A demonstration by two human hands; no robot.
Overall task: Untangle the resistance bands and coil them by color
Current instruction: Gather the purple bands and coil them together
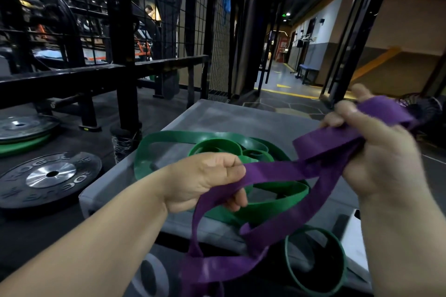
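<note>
Two weight plates (52, 177) lie left of the pad (217, 116) bearing green bands (217, 146).

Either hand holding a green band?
No, left hand and right hand both grip the purple band; a green tangle lies on the box.

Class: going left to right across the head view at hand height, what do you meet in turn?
Black Rogue weight plate on the floor → left hand → right hand. Both hands grip the purple band, which spans the gap between them.
</note>
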